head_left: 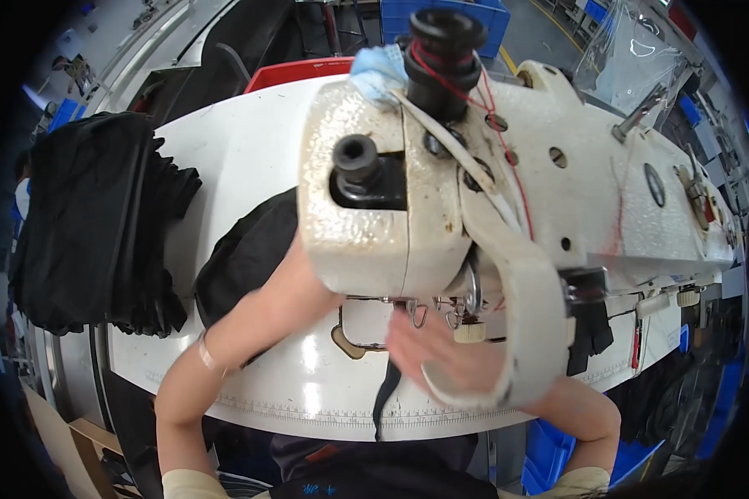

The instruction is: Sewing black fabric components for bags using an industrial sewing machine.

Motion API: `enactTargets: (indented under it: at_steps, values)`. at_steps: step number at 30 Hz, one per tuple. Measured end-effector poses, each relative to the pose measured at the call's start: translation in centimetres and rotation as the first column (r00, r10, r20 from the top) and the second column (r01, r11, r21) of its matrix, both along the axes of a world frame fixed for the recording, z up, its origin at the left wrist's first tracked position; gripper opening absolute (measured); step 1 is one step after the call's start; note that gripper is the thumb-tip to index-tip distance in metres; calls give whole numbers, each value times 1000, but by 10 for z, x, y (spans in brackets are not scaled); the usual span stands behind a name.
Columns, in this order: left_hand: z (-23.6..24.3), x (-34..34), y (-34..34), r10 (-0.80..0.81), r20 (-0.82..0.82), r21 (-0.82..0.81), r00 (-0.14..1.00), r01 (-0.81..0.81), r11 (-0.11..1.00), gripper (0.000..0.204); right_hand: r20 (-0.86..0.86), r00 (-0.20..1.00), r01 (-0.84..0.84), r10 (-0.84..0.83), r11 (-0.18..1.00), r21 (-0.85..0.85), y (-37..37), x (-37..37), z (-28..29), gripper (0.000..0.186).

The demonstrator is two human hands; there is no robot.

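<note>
1. The narrow black strip (385, 391) lies on the white worktop (250, 150) under the sewing machine (508, 208), hanging over the near edge.
2. The right hand (433, 353) is blurred, fingers loosely spread, touching the strip's top.
3. The left hand is hidden behind the machine; I cannot tell its state.
4. The black fabric (245, 254) lies beside the left forearm; the black pile (91, 224) is at the left edge.

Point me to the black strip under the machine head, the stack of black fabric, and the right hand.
black strip (384, 397), head view: its lower hanging length.
stack of black fabric (83, 224), head view: top of pile.
right hand (437, 353), head view: back of hand.
</note>
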State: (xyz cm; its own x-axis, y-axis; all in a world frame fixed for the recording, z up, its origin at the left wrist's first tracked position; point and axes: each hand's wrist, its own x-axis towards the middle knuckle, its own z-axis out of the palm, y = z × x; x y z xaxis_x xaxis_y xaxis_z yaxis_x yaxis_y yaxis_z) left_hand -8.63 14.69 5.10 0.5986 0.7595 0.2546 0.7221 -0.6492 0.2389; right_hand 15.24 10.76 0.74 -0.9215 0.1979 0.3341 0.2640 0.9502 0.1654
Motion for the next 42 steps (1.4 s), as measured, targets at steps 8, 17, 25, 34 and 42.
enactTargets:
  at_steps: [8, 17, 25, 34, 42]
  values:
    - [-2, -59, -99, 321, -264, 144, 910, -292, 945, 38, -224, 962, -231, 160, 911, -343, -96, -10, 12, 27]
    - [108, -18, -80, 215, 291, -15, 932, -220, 975, 26, -616, 703, 15, -354, 874, -485, -18, -70, 29, 28]
    - [119, -15, -71, 172, 238, 4, 956, -178, 984, 24, -309, 829, 243, -467, 797, -553, 23, -89, -3, 25]
    - [26, 4, -67, 26, 16, 154, 1000, -28, 988, 33, -437, 794, -135, -424, 577, -805, -11, -61, 8, 27]
    - [-12, 35, -77, 26, -142, 196, 989, 2, 981, 44, 92, 987, 147, -130, 967, -209, -82, -8, 15, 66]
